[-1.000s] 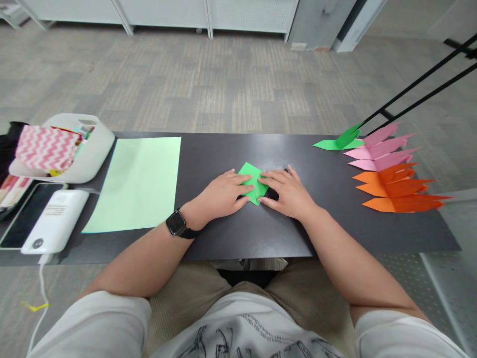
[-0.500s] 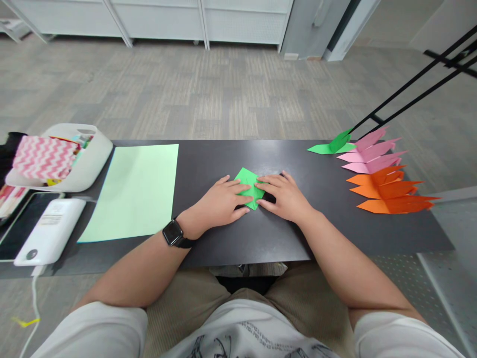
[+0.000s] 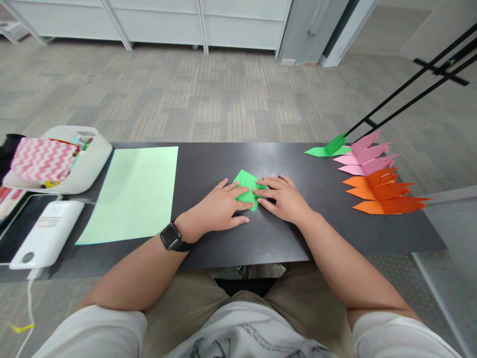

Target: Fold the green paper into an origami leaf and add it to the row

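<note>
Head view: the left hand (image 3: 221, 206) is lying palm down with its fingers loosely extended, their tips resting on the folded green paper (image 3: 250, 181), its thumb standing apart below on the bare tabletop. The right hand (image 3: 285, 199) is coming in from the other side, fingers spread and slightly bent, its fingertips touching the paper's right edge; neither hand is closing round anything. The paper is lying between them, one corner pointing away from the person. A dark watch (image 3: 170, 236) is circling the left wrist.

Pale green sheets (image 3: 132, 194) are lying to the left, beside a white basket (image 3: 94, 161) that is holding a pink zigzag cloth (image 3: 44, 159). A white power bank (image 3: 46, 233) is resting partly over a dark-screened device (image 3: 22, 228). On the right, green (image 3: 328, 148), pink (image 3: 367, 155) and orange folded pieces (image 3: 387, 195) are standing in a row, well apart from the hands.

The dark table (image 3: 212, 159) is reflecting light; beyond it, patterned grey flooring (image 3: 167, 94) is reaching to white cabinets (image 3: 160, 25).
</note>
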The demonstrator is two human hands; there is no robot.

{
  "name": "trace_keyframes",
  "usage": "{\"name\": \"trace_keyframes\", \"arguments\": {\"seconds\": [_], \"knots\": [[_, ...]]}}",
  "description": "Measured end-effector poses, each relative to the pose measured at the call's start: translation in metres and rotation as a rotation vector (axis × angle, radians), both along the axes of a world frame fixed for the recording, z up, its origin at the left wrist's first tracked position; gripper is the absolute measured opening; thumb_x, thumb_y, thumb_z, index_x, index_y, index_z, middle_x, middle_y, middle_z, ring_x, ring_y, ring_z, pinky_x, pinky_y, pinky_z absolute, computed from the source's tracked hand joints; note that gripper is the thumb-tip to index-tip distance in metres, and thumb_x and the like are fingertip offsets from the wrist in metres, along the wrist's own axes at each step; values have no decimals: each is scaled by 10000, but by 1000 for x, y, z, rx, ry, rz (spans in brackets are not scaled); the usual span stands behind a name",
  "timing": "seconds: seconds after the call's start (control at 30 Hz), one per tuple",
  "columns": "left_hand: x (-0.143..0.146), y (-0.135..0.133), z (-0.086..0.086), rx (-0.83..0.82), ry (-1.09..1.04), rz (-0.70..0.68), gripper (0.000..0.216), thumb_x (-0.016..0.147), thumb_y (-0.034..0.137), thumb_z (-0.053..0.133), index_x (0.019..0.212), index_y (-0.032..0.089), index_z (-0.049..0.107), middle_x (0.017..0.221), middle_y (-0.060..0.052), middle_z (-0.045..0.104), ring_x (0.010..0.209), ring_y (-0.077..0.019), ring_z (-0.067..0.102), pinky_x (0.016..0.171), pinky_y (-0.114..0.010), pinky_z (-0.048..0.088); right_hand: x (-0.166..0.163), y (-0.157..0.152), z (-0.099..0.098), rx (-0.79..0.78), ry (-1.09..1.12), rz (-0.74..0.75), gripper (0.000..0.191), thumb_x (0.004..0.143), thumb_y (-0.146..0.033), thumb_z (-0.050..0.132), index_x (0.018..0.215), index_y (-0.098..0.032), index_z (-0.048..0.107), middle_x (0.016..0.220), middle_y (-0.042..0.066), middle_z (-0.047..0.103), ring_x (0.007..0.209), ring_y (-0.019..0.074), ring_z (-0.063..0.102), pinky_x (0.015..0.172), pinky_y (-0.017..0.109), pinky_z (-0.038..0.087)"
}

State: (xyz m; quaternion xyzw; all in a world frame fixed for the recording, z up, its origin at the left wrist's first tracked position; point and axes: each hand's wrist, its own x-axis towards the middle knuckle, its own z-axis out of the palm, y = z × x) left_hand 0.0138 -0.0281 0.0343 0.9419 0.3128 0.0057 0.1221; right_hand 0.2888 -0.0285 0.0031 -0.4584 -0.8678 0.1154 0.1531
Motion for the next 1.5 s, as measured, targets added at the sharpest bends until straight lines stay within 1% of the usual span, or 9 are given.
{"name": "trace_keyframes", "arguments": {"seconds": [0.47, 0.53, 0.6, 0.7, 0.8, 0.97, 1.2, 1.37, 1.5], "knots": [[-2, 0, 1, -12, -30, -17, 421, 1034, 543, 686, 1412, 370, 755, 1635, -96, 573, 1552, -436, 483, 1291, -752, 288, 4, -1, 0, 4, -29, 25, 299, 1071, -329, 630, 1318, -353, 798, 1541, 62, 684, 1456, 334, 600, 1266, 708, 311], [-1, 0, 1, -3, -48, -13, 403, 1027, 535, 701, 1386, 367, 770, 1620, -87, 586, 1555, -433, 473, 1295, -763, 266, 3, 0, -1, 0, -18, 22, 295, 1072, -332, 627, 1311, -348, 800, 1536, 60, 688, 1450, 332, 603, 1265, 696, 314], [1, 0, 1, 11, -77, -14, 380, 1021, 527, 714, 1347, 348, 791, 1581, -86, 619, 1548, -415, 475, 1318, -763, 207, 2, 1, -1, -7, 4, 11, 283, 1070, -331, 626, 1287, -344, 808, 1511, 58, 705, 1434, 327, 614, 1255, 675, 329], [2, 0, 2, -4, -124, -41, 359, 1028, 491, 712, 1327, 309, 795, 1491, -88, 681, 1493, -339, 542, 1370, -685, 149, -1, 4, -1, -17, 49, -17, 253, 1059, -333, 637, 1241, -341, 813, 1450, 54, 741, 1389, 315, 638, 1233, 639, 352], [2, 0, 1, -39, -135, -59, 358, 1052, 464, 679, 1363, 307, 764, 1464, -82, 698, 1427, -287, 602, 1376, -626, 193, -5, 7, -1, -17, 91, -41, 255, 1032, -348, 672, 1261, -320, 779, 1400, 63, 755, 1334, 311, 653, 1196, 588, 390], [0, 0, -1, -29, -130, -59, 395, 1049, 475, 681, 1410, 322, 732, 1489, -92, 684, 1460, -312, 569, 1349, -665, 220, -12, 8, -2, -10, 98, -87, 393, 960, -388, 753, 1337, -291, 698, 1339, 98, 742, 1282, 343, 638, 1135, 547, 429], [1, 1, -1, -75, -117, -46, 376, 1031, 474, 710, 1376, 333, 759, 1500, -90, 667, 1459, -318, 558, 1338, -686, 230, -16, 17, -12, 24, 107, -235, 471, 949, -403, 739, 1389, -261, 648, 1273, 132, 715, 1227, 359, 631, 1069, 531, 460], [2, 1, 3, -98, -111, -44, 370, 1019, 467, 728, 1357, 323, 772, 1478, -95, 677, 1443, -322, 567, 1327, -698, 247, -21, 24, -18, 68, 99, -329, 457, 964, -401, 705, 1385, -237, 646, 1242, 131, 723, 1183, 361, 637, 1029, 523, 470], [2, 1, 3, -100, -113, -40, 372, 1014, 467, 735, 1354, 321, 773, 1486, -98, 673, 1441, -325, 568, 1324, -703, 250, -24, 30, -17, 98, 106, -374, 379, 977, -387, 682, 1330, -250, 679, 1186, 125, 737, 1132, 349, 651, 979, 504, 482]]}}
